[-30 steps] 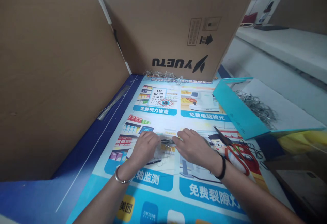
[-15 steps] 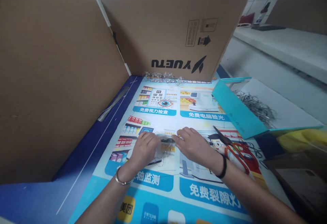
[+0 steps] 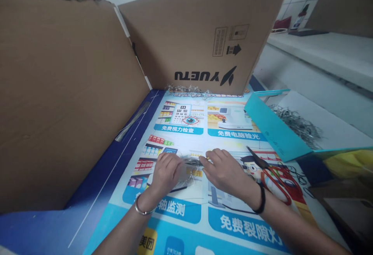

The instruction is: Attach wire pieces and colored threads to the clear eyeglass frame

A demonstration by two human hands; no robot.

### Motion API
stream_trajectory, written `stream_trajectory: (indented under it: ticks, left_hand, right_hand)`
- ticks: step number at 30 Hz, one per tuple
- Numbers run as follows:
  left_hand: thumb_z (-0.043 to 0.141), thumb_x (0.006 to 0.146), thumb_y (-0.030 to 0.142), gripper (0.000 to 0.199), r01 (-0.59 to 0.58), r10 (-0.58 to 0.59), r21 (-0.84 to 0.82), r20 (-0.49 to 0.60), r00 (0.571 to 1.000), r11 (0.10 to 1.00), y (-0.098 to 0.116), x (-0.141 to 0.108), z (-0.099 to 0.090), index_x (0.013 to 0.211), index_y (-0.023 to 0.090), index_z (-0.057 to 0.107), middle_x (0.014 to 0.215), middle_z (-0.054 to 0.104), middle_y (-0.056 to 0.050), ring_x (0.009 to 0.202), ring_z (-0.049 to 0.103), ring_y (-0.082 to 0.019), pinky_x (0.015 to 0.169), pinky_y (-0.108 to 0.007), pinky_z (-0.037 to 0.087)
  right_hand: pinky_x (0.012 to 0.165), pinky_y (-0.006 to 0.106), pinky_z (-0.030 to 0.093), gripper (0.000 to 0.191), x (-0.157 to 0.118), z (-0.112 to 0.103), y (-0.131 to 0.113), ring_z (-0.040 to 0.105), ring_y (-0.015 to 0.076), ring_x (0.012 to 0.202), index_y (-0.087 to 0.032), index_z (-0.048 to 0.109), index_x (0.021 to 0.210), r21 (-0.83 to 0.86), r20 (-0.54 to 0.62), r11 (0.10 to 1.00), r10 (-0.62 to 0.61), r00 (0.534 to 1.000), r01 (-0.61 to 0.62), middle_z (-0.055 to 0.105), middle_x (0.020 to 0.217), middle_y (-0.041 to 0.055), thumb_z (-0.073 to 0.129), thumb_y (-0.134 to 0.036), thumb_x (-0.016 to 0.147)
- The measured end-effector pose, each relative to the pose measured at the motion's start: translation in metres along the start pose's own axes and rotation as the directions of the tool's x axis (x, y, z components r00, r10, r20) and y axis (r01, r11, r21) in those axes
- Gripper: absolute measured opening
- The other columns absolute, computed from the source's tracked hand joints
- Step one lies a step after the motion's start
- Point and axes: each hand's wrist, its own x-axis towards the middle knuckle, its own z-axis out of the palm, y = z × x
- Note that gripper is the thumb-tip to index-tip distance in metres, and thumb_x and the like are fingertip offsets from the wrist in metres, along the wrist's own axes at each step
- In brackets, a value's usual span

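- Head view, far left: cardboard wall (image 3: 67,103) edges the workspace.
- Left hand (image 3: 166,172): curled fingers seem to pinch one end of a thin wire bundle (image 3: 192,162).
- Wire bundle: strung between the hands above a printed sheet (image 3: 186,145); its loose loop could snag.
- Right hand (image 3: 223,170): fingertips pinch the other end; slack might let strands spring apart.
- Scissors (image 3: 264,164): beside the right wrist, easily knocked.
- Blue box (image 3: 276,130): right-hand edge; room to move lies forward.

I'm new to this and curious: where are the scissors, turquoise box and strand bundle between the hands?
Scissors (image 3: 267,166): head view, where blades meet handles.
Turquoise box (image 3: 276,129): head view, outer wall.
Strand bundle (image 3: 193,162): head view, exposed middle.
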Motion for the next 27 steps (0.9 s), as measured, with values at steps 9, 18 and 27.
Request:
stream_trajectory:
  ticks: [9,18,27]
  left_hand:
    - [0.048,0.085,0.011,0.011,0.031,-0.031,-0.046,-0.006,1.000,0.998,0.003,-0.001,-0.002,0.089,0.019,0.055,0.081,0.064,-0.004,0.083,0.058,-0.019,0.076,-0.036,0.043]
    - [0.048,0.085,0.011,0.012,0.032,-0.034,-0.052,-0.034,0.999,0.998,0.007,0.001,-0.003,0.089,0.019,0.056,0.079,0.064,-0.004,0.081,0.058,-0.019,0.075,-0.036,0.044]
    - [0.049,0.085,0.009,0.015,0.010,-0.042,-0.161,-0.195,0.980,0.987,0.005,-0.002,-0.003,0.095,0.020,0.054,0.085,0.063,-0.004,0.086,0.060,-0.018,0.077,-0.038,0.048]
  right_hand:
    - [0.070,0.036,0.034,0.030,-0.002,-0.004,-0.002,0.046,0.0222,0.085,-0.012,0.054,0.116,-0.096,0.005,0.993,-0.064,0.998,0.064,0.057,0.096,0.0099,0.051,-0.018,0.087]
    - [0.070,0.036,0.036,0.028,-0.002,-0.005,-0.002,0.048,0.0218,0.084,-0.012,0.055,0.115,-0.052,-0.042,0.997,-0.062,0.997,0.059,0.058,0.096,0.0106,0.049,-0.016,0.089]
    - [0.074,0.037,0.037,0.029,-0.003,-0.011,0.002,0.048,0.0229,0.088,-0.015,0.057,0.113,0.038,-0.143,0.999,0.008,0.990,-0.003,0.059,0.098,0.0117,0.050,-0.024,0.087]
